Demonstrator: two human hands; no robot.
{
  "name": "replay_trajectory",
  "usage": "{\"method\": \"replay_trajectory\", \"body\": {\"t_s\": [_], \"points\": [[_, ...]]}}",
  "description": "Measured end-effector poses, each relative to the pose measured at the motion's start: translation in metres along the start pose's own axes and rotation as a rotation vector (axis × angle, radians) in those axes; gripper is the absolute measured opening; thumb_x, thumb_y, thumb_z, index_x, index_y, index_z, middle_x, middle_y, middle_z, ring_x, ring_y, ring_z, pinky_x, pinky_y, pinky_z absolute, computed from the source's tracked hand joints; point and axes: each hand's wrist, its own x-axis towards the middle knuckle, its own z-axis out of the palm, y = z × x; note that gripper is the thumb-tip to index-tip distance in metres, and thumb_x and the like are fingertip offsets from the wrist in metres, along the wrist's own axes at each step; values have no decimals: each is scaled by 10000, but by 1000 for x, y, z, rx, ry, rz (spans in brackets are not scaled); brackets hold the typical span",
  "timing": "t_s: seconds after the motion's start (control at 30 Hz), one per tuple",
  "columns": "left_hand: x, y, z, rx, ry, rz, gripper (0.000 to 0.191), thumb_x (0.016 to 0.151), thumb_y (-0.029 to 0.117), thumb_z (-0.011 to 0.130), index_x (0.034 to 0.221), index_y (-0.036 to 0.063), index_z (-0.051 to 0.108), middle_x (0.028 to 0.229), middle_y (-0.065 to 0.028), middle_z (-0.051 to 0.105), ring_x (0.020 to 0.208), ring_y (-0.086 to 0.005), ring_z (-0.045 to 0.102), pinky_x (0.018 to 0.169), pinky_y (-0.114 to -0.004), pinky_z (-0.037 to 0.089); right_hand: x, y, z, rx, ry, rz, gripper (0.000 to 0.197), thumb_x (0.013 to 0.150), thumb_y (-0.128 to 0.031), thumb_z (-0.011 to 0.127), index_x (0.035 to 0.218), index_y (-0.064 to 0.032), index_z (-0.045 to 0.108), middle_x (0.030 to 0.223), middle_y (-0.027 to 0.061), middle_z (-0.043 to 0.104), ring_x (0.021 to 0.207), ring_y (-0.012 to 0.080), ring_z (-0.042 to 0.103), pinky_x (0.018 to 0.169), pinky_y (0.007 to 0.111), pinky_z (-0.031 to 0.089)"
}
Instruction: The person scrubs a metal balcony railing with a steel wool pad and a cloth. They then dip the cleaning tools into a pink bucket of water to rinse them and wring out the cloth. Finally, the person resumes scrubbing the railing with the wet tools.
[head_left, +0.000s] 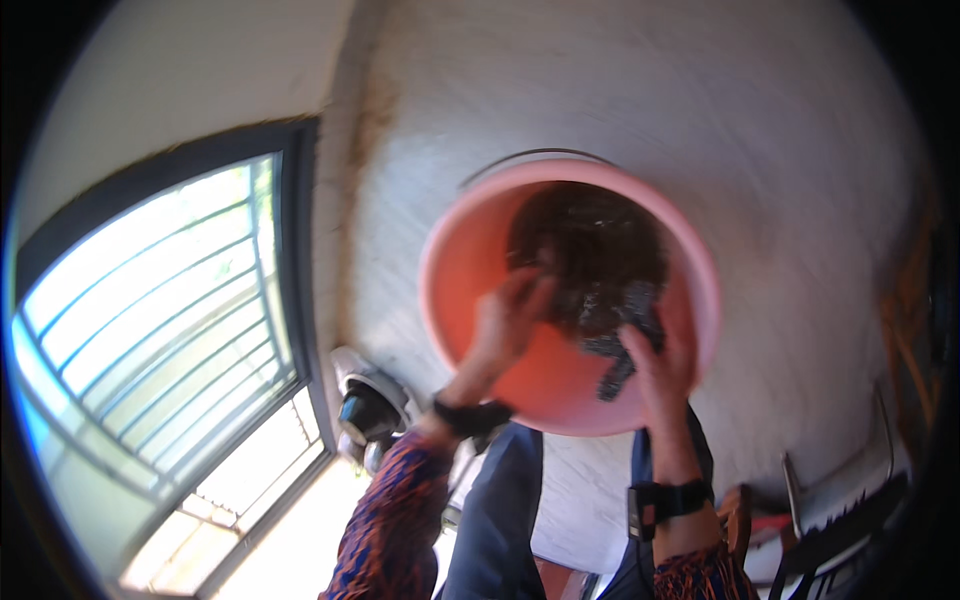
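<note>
A pink plastic bucket (709, 322) stands on the floor before me, with dark water (581, 247) in it. My right hand (664, 360) is inside the bucket at its right, closed on a piece of wet dark grey cloth (619, 371) that hangs over the lower inner wall and partly lies in the water. Over the left side of the water is my left hand (510, 311), its fingers blurred; whether it holds anything I cannot tell. The bucket's thin handle (540, 152) rests beyond the far rim.
Left of me is a dark-framed door or window (296, 247) with bars. Beside it, by the wall, sit a dark round pot-like thing (369, 411) and other items. Lower right are a black rack-like object (847, 517) and a brown wooden piece (737, 517). My legs flank the bucket's near side.
</note>
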Motion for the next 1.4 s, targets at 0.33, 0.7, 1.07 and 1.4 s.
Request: {"method": "replay_trajectory", "body": {"t_s": [0.33, 0.7, 1.07, 1.4], "points": [[93, -104, 98, 904, -347, -60, 271, 829, 175, 639, 1063, 48, 693, 1106, -186, 681, 992, -350, 688, 815, -415, 575, -14, 7, -6, -48, -34, 122, 551, 898, -114, 662, 1386, 44, 462, 1345, 128, 516, 1153, 189, 533, 948, 292, 464], [72, -73, 40, 40, -33, 75, 275, 965, 183, 533, 1180, 30, 611, 1053, -173, 643, 970, -310, 630, 890, -360, 506, -11, 15, -13, -38, -58, 135, 662, 912, -181, 641, 1473, 30, 359, 1512, 183, 383, 1353, 287, 421, 1123, 370, 355], [45, 35, 20, -753, -59, -109, 382, 930, 168, 495, 1268, 13, 579, 1212, -207, 626, 1126, -314, 600, 972, -406, 482, -4, 28, -23, -49, -36, 186, 615, 937, -204, 633, 1465, -3, 391, 1494, 169, 406, 1315, 268, 460, 1076, 338, 390], [60, -88, 79, 858, -391, 271, 339, 980, 205, 480, 1228, -4, 577, 1241, -217, 603, 1114, -319, 609, 923, -426, 508, -15, 23, -8, 66, -22, 220, 686, 902, -254, 682, 1487, -58, 383, 1513, 145, 390, 1331, 283, 435, 1090, 379, 371]]}}
